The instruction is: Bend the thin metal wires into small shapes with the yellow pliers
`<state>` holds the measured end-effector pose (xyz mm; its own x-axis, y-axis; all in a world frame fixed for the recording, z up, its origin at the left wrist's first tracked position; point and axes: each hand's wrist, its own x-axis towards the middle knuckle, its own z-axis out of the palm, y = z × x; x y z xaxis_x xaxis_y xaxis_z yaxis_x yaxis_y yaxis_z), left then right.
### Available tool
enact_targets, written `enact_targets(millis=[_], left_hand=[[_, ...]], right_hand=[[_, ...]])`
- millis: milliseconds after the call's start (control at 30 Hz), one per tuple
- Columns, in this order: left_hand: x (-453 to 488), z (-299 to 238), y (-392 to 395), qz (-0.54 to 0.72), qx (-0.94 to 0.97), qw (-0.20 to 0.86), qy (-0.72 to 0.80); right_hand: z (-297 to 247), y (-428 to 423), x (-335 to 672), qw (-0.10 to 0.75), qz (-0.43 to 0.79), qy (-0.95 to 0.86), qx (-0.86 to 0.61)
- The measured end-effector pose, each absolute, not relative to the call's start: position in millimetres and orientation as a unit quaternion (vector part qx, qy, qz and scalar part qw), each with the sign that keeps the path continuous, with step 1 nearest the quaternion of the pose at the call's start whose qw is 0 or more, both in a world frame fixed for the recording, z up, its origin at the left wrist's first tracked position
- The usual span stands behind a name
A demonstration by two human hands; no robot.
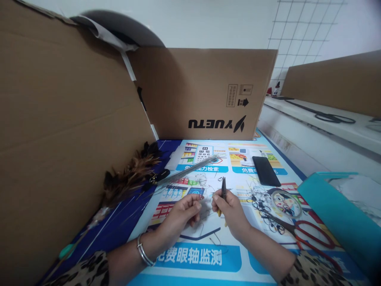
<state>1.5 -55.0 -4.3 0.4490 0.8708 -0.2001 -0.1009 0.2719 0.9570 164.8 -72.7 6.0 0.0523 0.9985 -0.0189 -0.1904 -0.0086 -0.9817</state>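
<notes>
My left hand [186,210], with a silver bangle [144,250] at its wrist, is closed in a pinch. A tiny dark red bit shows at its fingertips, too small to name. Close by on the right, my right hand [230,212] grips a pair of pliers [224,188], dark jaws pointing up and away, yellow handles partly hidden in the palm. The jaws look nearly closed, with nothing visible between them. Thin bent wire pieces [216,238] lie on the printed mat below my hands. A bundle of straight thin wires [190,170] lies beyond my left hand.
On the right lie small black wire loops [268,216], a round clear dish [287,204], red-handled scissors [312,234], a black phone [266,171] and a teal box [336,210]. Brown feathers [127,172] lie left. Cardboard panels [205,87] stand behind and left.
</notes>
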Motion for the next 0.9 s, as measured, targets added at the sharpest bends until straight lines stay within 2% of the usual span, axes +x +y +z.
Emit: enact_targets(millis=[567,667,800,900], left_hand=[[1,-6,-56,0.358,0.494,0.687,0.395],[-2,-4,-49,0.375,0.522,0.639,0.424],[-2,7,-32,0.445,0.599,0.513,0.425],[3,17,-19,0.438,0.653,0.467,0.404]], right_hand=[[3,-71,166,0.555,0.533,-0.439,-0.464],[2,-70,168,0.551,0.532,-0.445,-0.464],[1,-68,173,0.534,0.557,-0.453,-0.446],[2,-67,176,0.516,0.589,-0.450,-0.429]])
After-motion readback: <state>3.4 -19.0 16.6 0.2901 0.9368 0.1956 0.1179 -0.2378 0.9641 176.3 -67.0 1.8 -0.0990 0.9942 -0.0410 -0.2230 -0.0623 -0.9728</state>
